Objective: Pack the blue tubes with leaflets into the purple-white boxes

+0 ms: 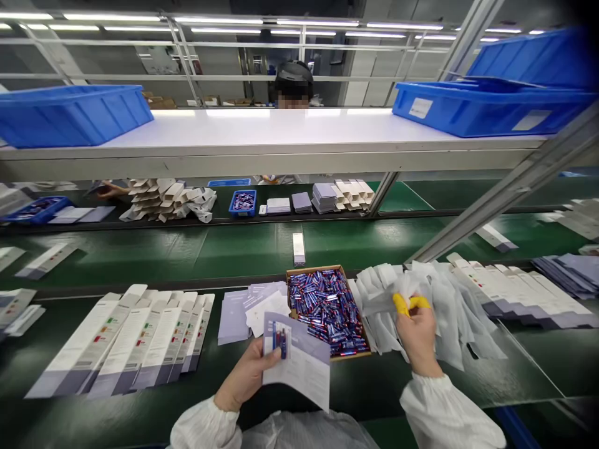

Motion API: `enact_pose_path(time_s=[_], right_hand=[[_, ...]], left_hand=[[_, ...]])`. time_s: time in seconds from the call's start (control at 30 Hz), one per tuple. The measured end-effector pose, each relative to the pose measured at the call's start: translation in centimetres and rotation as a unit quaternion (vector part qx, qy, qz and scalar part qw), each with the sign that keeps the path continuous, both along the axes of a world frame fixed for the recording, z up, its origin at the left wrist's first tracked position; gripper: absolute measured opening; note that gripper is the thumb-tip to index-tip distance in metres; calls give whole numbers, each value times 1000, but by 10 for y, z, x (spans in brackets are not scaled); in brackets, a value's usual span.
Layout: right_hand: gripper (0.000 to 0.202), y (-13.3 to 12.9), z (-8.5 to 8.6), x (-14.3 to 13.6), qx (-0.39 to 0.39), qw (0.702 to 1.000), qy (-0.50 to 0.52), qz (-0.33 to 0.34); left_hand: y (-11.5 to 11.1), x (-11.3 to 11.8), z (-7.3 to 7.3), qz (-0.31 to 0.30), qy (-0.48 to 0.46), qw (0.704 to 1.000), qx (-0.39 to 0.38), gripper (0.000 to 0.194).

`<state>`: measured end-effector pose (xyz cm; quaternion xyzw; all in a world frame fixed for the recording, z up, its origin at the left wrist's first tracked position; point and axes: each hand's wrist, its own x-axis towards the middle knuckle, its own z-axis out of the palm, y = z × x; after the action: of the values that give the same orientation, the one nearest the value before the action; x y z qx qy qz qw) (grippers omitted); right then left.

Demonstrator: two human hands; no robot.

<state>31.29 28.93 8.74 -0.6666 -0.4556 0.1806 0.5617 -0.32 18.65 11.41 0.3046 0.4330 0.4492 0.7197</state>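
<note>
My left hand point(250, 368) is closed around a folded purple-and-white leaflet point(306, 362), with small blue-and-red batteries point(281, 340) held against it under the thumb. My right hand point(416, 327), with yellow finger covers on thumb and forefinger, pinches the top of a thin translucent white pouch point(381, 302). More such pouches point(447, 312) lie in an overlapping pile around and beneath this hand. Between my hands sits a shallow cardboard box point(344, 271) full of loose batteries point(327, 305). Behind the held leaflet rest stacked purple leaflets point(233, 317) and white cards point(269, 312).
Flattish white-and-purple cartons point(154, 340) stand in a row at left; others point(528, 290) lie at right. A single carton point(298, 248) sits on the green conveyor point(234, 249). A shelf point(262, 131) with blue bins point(75, 115) spans above. Another person point(293, 84) is opposite.
</note>
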Motion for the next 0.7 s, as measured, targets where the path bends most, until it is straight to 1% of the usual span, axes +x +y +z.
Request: enact_pose_path(time_s=[0.03,0.1,0.17,0.2,0.23,0.27,0.3,0.33,0.4,0.43,0.47,0.53,0.63,0.67,0.7], right_hand=[[35,-5,12,-16,-7,999,38,21],[37,-14,34,-55,-37,992,101,68],[40,-23,50,-96,-63,977,149,137],[40,-28,56,-114,-73,970,158,172],[39,-32,61,-128,-83,964,155,202],[38,-36,63,-138,-88,961,146,217],[37,-38,64,-145,-93,963,133,216],[36,-38,64,-147,-93,968,121,199],[38,-36,62,-144,-90,981,93,144],[39,-34,60,-141,-87,986,74,121],[39,-32,59,-138,-87,988,54,112],[39,-30,56,-136,-93,986,23,137],[39,-36,54,-149,-104,971,12,214],[40,-39,54,-156,-105,967,8,231],[41,-43,54,-163,-104,963,4,248]], left_hand=[[3,4,5,-16,18,999,32,29],[9,13,15,-79,68,990,92,34],[12,18,20,-140,101,977,121,40],[12,19,22,-156,106,974,122,42],[11,18,22,-160,104,974,121,44],[8,15,21,-155,100,975,121,46],[4,11,21,-147,95,977,124,48],[-2,5,21,-142,91,977,130,51],[-15,-7,23,-136,88,976,148,58],[-22,-13,25,-128,95,974,158,58],[-27,-19,27,-114,114,972,171,55],[-35,-27,32,-65,185,961,197,40],[-36,-34,38,12,310,927,209,26],[-35,-36,40,19,336,919,207,25],[-34,-38,41,9,349,914,205,24]])
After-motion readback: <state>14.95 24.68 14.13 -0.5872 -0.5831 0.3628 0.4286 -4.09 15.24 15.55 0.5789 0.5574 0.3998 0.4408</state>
